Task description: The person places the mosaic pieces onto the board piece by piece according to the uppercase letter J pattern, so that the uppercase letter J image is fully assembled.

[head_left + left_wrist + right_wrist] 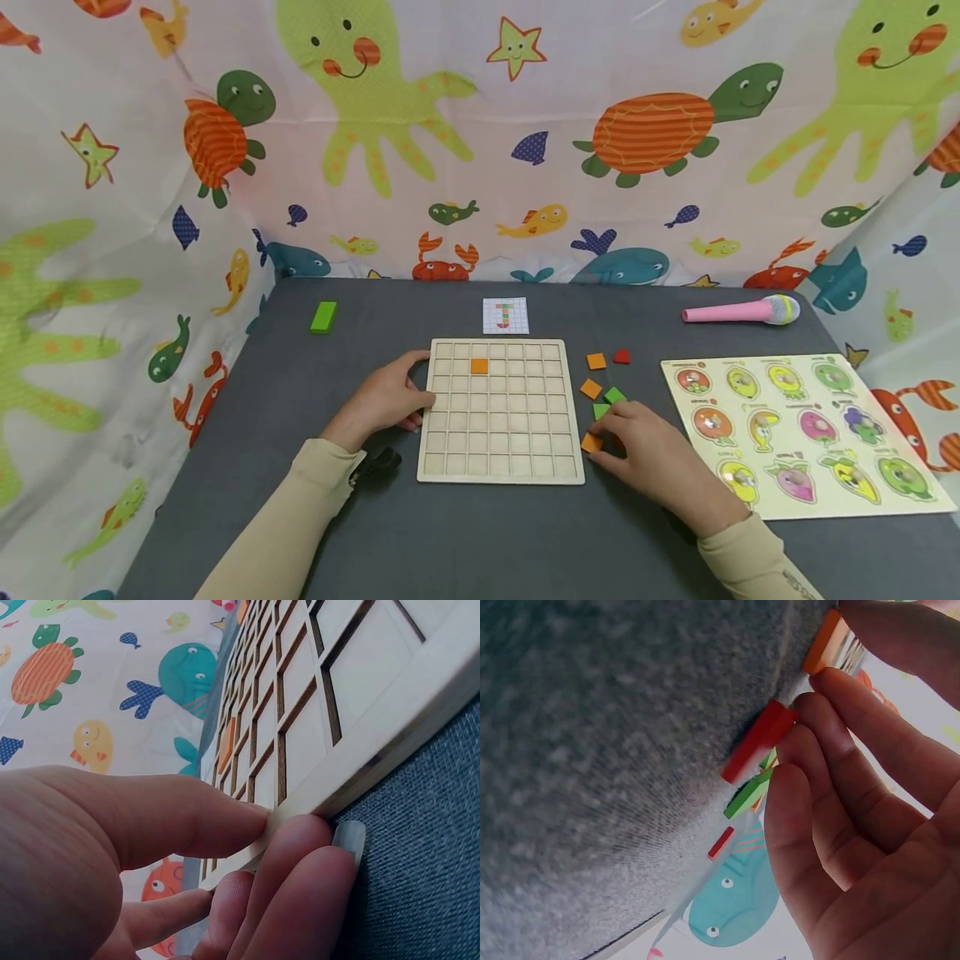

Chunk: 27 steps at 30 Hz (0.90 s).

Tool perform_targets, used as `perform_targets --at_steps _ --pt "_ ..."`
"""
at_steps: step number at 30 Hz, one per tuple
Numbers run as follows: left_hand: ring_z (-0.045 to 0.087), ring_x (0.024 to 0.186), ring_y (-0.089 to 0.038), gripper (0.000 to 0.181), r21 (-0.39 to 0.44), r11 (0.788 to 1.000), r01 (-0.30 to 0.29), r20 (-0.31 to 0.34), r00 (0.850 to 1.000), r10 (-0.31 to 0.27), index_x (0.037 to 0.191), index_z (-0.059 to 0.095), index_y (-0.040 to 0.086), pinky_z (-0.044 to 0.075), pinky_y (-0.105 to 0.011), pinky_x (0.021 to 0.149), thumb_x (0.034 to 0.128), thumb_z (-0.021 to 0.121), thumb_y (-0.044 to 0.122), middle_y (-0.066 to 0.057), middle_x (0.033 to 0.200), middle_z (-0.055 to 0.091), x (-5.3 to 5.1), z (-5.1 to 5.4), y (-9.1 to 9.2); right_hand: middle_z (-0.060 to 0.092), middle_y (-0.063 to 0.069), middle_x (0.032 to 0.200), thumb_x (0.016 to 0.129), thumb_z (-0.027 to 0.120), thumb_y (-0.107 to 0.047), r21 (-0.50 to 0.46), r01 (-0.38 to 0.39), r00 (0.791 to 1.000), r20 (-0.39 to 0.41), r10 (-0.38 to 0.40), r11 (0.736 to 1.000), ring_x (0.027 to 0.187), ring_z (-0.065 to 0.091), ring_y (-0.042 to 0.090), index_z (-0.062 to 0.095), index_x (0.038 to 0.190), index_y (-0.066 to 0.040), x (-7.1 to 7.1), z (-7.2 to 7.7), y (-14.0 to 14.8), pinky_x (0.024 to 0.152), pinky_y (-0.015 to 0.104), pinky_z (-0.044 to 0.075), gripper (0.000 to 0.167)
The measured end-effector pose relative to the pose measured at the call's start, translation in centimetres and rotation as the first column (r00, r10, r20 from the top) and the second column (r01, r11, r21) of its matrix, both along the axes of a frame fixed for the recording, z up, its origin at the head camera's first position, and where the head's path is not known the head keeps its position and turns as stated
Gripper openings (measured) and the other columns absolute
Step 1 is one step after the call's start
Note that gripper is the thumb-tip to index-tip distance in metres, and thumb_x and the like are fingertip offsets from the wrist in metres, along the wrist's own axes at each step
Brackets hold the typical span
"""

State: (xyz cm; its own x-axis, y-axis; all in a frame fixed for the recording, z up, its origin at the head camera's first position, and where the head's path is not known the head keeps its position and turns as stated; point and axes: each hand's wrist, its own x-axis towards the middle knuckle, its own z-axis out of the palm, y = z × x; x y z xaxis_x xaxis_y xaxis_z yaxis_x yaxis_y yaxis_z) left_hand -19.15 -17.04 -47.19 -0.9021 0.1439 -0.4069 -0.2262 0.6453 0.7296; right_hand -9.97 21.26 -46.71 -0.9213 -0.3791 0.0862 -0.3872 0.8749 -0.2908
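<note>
A wooden grid board [501,422] lies on the table, with one orange square tile [479,367] in its upper rows. My left hand [381,398] grips the board's left edge, the thumb against the rim in the left wrist view. Beside the board's lower right edge, my right hand [651,446] pinches an orange tile [826,642] between thumb and index finger. Close to its other fingertips is a red tile [759,742], hidden by the hand in the head view. Loose orange tiles [591,389], green tiles [614,395] and a red tile [622,357] lie just beyond.
A small card with a coloured letter J [506,316] lies behind the board. At the back left is a green block [324,317]; a pink toy microphone [738,310] lies at the back right. A fruit and vegetable puzzle board [776,385] occupies the right side. Patterned cloth surrounds the table.
</note>
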Motion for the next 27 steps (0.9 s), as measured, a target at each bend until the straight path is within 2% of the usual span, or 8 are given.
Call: perform_targets --at_steps 8,13,21,27 --pt "0.073 0.063 -0.023 0.083 0.001 1.000 -0.001 0.005 1.000 0.001 0.168 0.038 0.023 0.064 -0.034 0.058 0.0947 0.077 0.016 -0.013 0.090 0.069 0.0 0.1 0.1 0.065 -0.007 0.093 0.085 0.092 -0.020 0.013 -0.006 1.000 -0.005 0.006 1.000 0.085 0.053 0.007 0.082 0.101 -0.018 -0.3 0.0 0.1 0.073 0.031 0.055 0.020" --pt "0.073 0.062 -0.022 0.084 0.011 1.000 -0.001 0.002 1.000 0.001 0.168 0.038 0.022 0.064 -0.035 0.057 0.0942 0.077 0.016 -0.013 0.090 0.070 0.0 0.1 0.0 0.066 -0.005 0.093 0.085 0.092 -0.019 -0.019 -0.023 0.999 -0.023 0.022 1.000 0.084 0.055 0.009 0.081 0.102 -0.017 -1.1 0.4 -0.2 0.074 0.031 0.055 0.020" --pt "0.074 0.063 -0.022 0.083 -0.003 1.000 -0.004 0.009 1.000 0.004 0.168 0.039 0.025 0.064 -0.034 0.058 0.0949 0.077 0.017 -0.011 0.089 0.071 0.0 0.1 0.0 0.071 -0.002 0.103 0.091 0.088 -0.023 -0.067 -0.028 0.999 0.030 0.030 0.997 0.095 0.065 0.017 0.081 0.108 -0.014 -4.3 0.6 -2.3 0.088 0.042 0.061 0.021" --pt "0.073 0.063 -0.022 0.083 -0.009 1.000 -0.004 0.002 1.000 0.004 0.168 0.039 0.025 0.063 -0.033 0.057 0.0949 0.078 0.017 -0.011 0.088 0.071 0.0 0.0 0.1 0.072 0.001 0.105 0.095 0.083 -0.022 -0.121 -0.051 0.994 0.094 0.062 0.991 0.090 0.064 0.018 0.081 0.113 -0.012 -7.2 0.4 -4.4 0.082 0.037 0.059 0.021"
